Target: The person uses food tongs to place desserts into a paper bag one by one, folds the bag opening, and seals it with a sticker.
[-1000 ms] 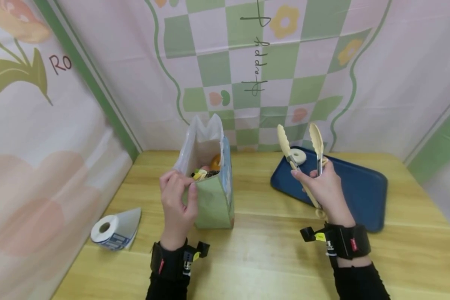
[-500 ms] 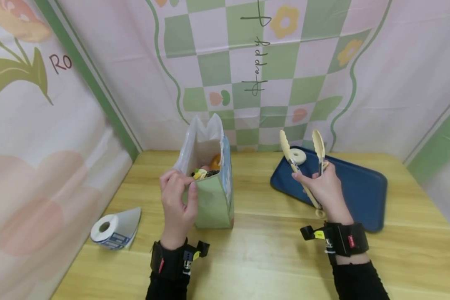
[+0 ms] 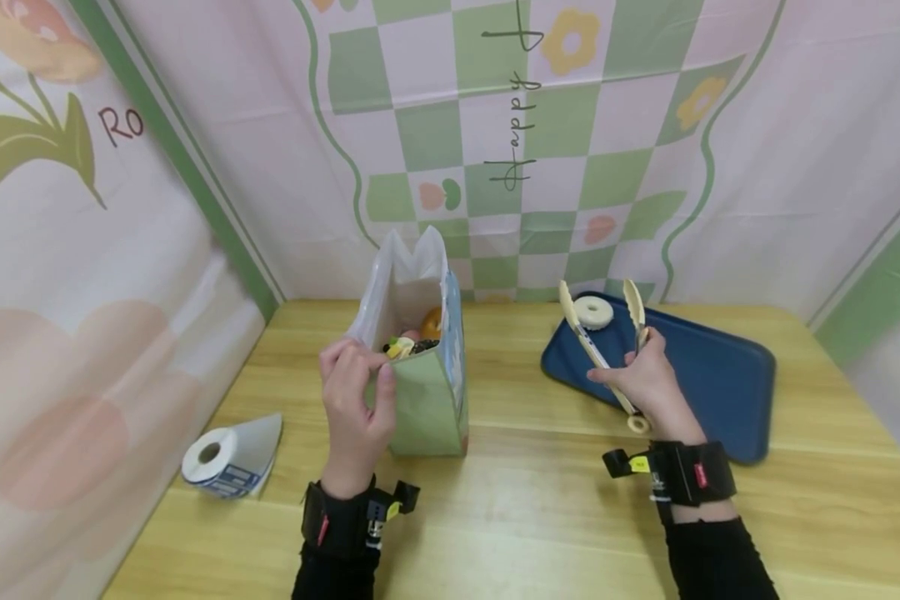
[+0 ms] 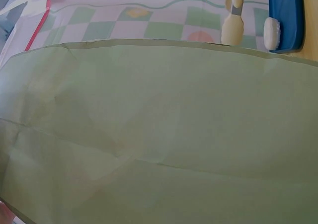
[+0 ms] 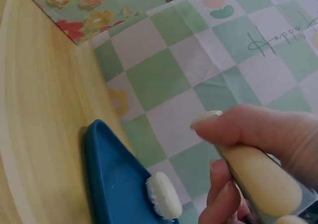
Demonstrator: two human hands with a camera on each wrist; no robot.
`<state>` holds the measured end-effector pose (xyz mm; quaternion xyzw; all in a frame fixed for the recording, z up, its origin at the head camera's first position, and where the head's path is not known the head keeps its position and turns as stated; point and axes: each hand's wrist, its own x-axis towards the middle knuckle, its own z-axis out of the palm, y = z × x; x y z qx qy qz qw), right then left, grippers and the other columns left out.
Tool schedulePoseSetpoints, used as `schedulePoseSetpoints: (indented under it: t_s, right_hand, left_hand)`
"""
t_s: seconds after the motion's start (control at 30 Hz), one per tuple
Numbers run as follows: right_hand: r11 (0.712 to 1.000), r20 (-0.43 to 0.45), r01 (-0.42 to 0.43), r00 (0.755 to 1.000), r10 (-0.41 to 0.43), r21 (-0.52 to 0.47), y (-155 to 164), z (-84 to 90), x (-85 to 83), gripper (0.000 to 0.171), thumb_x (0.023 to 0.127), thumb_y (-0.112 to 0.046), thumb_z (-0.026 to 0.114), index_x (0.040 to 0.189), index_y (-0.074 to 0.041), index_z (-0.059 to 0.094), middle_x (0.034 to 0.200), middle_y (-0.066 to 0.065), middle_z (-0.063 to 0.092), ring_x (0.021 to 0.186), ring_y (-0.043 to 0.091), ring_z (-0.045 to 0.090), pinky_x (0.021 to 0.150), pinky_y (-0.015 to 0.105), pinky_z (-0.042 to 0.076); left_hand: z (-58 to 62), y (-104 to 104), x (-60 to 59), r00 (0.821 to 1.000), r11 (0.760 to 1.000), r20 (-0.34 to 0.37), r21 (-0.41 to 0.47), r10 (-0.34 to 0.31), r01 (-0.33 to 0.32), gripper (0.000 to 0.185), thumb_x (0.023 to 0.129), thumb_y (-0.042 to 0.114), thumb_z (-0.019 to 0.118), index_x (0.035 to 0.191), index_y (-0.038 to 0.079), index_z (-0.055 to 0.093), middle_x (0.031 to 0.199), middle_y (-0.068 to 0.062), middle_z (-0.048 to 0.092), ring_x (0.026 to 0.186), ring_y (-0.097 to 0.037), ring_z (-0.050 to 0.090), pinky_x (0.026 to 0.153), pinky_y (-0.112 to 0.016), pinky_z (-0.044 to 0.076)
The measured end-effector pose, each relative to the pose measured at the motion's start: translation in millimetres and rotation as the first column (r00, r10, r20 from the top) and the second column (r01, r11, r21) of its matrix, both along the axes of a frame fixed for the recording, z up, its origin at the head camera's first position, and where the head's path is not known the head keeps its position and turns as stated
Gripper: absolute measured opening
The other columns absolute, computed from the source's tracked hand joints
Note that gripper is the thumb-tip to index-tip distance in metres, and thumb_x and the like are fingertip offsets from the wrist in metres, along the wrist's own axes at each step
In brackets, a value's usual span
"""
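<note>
My left hand (image 3: 354,400) pinches the near rim of an upright green paper bag (image 3: 427,412), whose top gapes. Inside the bag show an orange-brown round item (image 3: 432,325) and a dark, seeded-looking piece (image 3: 424,346). My right hand (image 3: 648,379) grips cream-and-metal tongs (image 3: 591,348), their arms spread apart. The tong tips point away from me, over the blue tray (image 3: 727,400). A white doughnut (image 3: 603,318) lies at the tray's far left corner, between the spread arms in the head view. The bag's green face (image 4: 159,124) fills most of the left wrist view.
A roll of labels (image 3: 221,462), partly unrolled, lies at the table's left side. Printed cloth (image 3: 487,133) hangs behind and beside the wooden table (image 3: 525,517). The bag stands left of the tray, with bare wood between them.
The tongs' tips have dropped lower toward the tray and doughnut, and the right hand has shifted slightly. The left hand and the bag have stayed put.
</note>
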<state>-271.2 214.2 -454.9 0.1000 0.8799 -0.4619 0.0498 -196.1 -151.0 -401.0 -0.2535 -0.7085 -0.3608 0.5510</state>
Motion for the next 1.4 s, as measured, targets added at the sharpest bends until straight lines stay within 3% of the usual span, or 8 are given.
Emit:
schedulePoseSetpoints:
  t_s: [0.13, 0.3, 0.5, 0.8, 1.13, 1.4]
  right_hand:
    - [1.0, -0.003, 0.03, 1.0, -0.03, 0.001, 1, -5.5, -3.2, 0.125, 0.078, -0.037, 0.08, 0.153, -0.004, -0.014, 0.133, 0.026, 0.042, 0.118, 0.039, 0.047, 0.09, 0.05, 0.044]
    - [0.999, -0.023, 0.046, 0.999, -0.046, 0.026, 5, -10.3, -4.3, 0.118, 0.081, -0.043, 0.076, 0.155, -0.005, -0.009, 0.111, 0.012, 0.051, 0.098, 0.028, 0.055, 0.078, 0.037, 0.044]
    - [0.998, -0.05, 0.021, 0.999, -0.018, 0.059, 8, -16.6, -4.5, 0.115, 0.083, -0.049, 0.073, 0.156, -0.002, -0.003, 0.113, 0.017, 0.06, 0.085, 0.023, 0.068, 0.069, 0.031, 0.051]
    - [0.996, -0.072, 0.013, 0.997, -0.006, 0.092, 12, -32.9, -8.2, 0.113, 0.082, -0.056, 0.07, 0.156, -0.003, 0.004, 0.107, 0.018, 0.062, 0.075, 0.021, 0.069, 0.062, 0.031, 0.052]
    - [0.998, -0.019, 0.022, 1.0, -0.023, -0.053, 12, -44.8, -13.3, 0.105, 0.086, -0.042, 0.072, 0.157, -0.009, 0.003, 0.111, 0.022, 0.062, 0.074, 0.019, 0.071, 0.066, 0.034, 0.06]
    - [0.997, -0.004, 0.016, 1.0, -0.016, -0.073, 13, -52.0, -17.2, 0.1, 0.087, -0.04, 0.071, 0.157, -0.009, 0.007, 0.103, 0.021, 0.064, 0.072, 0.02, 0.072, 0.065, 0.035, 0.06]
  left_hand:
    - [0.5, 0, 0.0, 1.0, 1.0, -0.002, 0.0, 0.001, -0.001, 0.039, 0.101, 0.028, 0.047, 0.073, 0.004, 0.056, 0.069, -0.005, 0.052, 0.07, -0.022, 0.049, 0.089, -0.044, 0.036]
    - [1.0, 0, 0.3, 1.0, 1.0, 0.003, 0.002, 0.0, 0.0, 0.039, 0.101, 0.028, 0.047, 0.073, 0.003, 0.056, 0.069, -0.005, 0.052, 0.071, -0.022, 0.049, 0.09, -0.044, 0.036]
    - [1.0, -1, 0.6, 1.0, 1.0, -0.001, 0.0, 0.002, -0.002, 0.04, 0.102, 0.029, 0.046, 0.073, 0.003, 0.056, 0.068, -0.006, 0.051, 0.071, -0.022, 0.049, 0.089, -0.044, 0.036]
    - [-1.1, -2, 0.6, 1.0, 1.0, -0.017, 0.001, 0.007, -0.007, 0.04, 0.102, 0.028, 0.047, 0.073, 0.003, 0.057, 0.068, -0.006, 0.052, 0.071, -0.023, 0.049, 0.089, -0.043, 0.036]
    - [-1.7, -2, -0.5, 1.0, 1.0, -0.01, -0.007, 0.008, -0.008, 0.039, 0.101, 0.028, 0.046, 0.073, 0.004, 0.056, 0.068, -0.005, 0.051, 0.07, -0.022, 0.049, 0.09, -0.041, 0.036]
    - [-1.2, -2, -1.4, 1.0, 1.0, -0.017, -0.012, 0.008, -0.008, 0.039, 0.101, 0.028, 0.046, 0.074, 0.004, 0.057, 0.068, -0.005, 0.052, 0.07, -0.021, 0.049, 0.091, -0.041, 0.036]
